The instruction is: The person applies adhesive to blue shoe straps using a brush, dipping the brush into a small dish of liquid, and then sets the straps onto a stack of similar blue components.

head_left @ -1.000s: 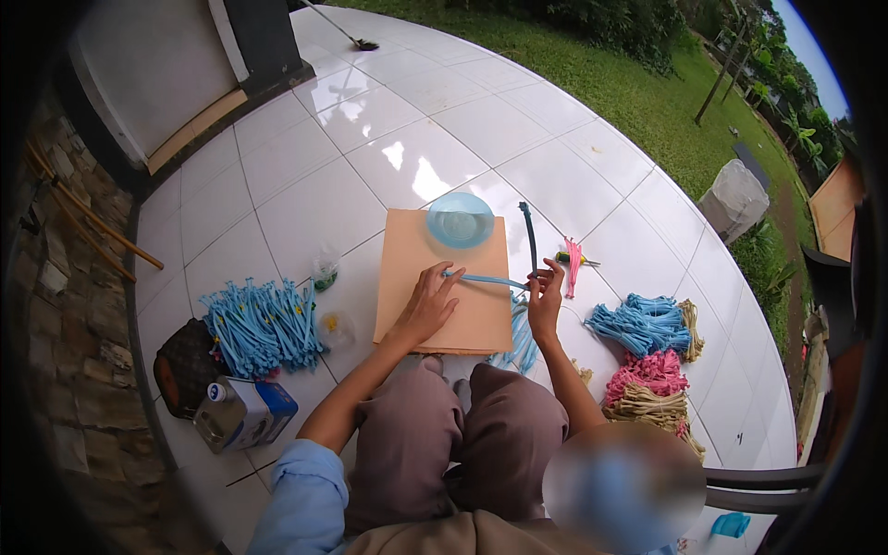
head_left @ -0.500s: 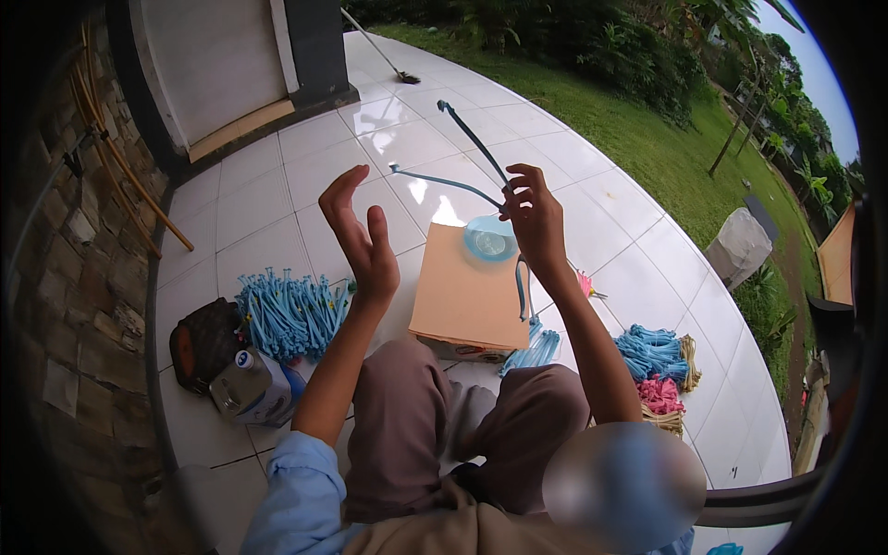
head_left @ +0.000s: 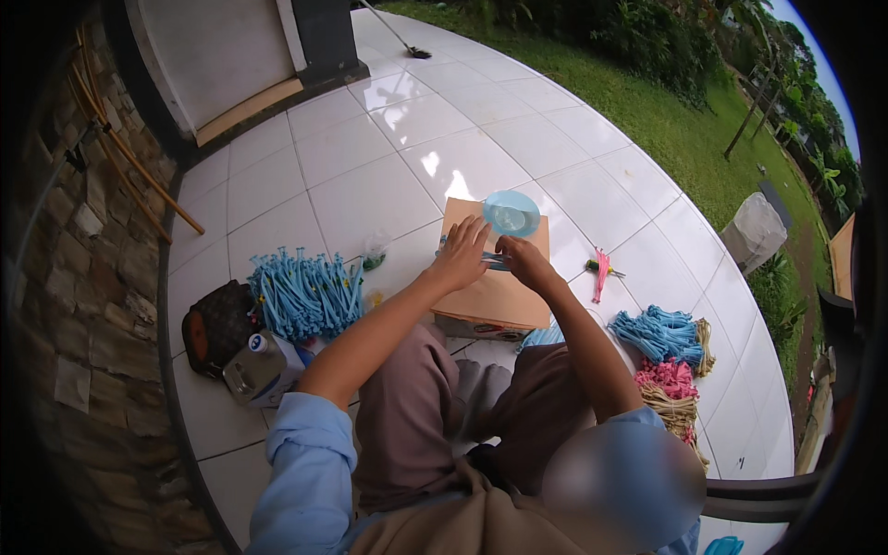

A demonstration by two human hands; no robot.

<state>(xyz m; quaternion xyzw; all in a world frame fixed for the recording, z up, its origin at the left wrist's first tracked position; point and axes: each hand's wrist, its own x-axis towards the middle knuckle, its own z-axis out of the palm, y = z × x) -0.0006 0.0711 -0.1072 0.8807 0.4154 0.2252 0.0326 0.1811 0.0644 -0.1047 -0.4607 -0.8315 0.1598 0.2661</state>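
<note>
A cardboard-topped box [head_left: 499, 301] stands on the floor before my knees. Across its top lies a thin blue strap [head_left: 496, 262], partly covered by both hands. My left hand [head_left: 460, 256] rests over the strap's left part with fingers stretched out flat. Close beside it, my right hand [head_left: 529, 265] has its fingers closed on the strap's right part. Just beyond the hands, a translucent light-blue bowl [head_left: 535, 222] sits at the box's far edge; small contents inside are too unclear to name.
Left are a pile of blue straps [head_left: 305, 294], a dark bag [head_left: 215, 328] and a metal can [head_left: 264, 370]. Right lie a pink strip bundle [head_left: 601, 275], blue bundles [head_left: 659, 333], pink ones [head_left: 668, 377] and beige ones [head_left: 671, 409]. A broom [head_left: 416, 52] rests farther off.
Both hands have come down from the air onto the box top. The blue strap, raised with two ends spread in my right hand before, now lies across the box under my hands.
</note>
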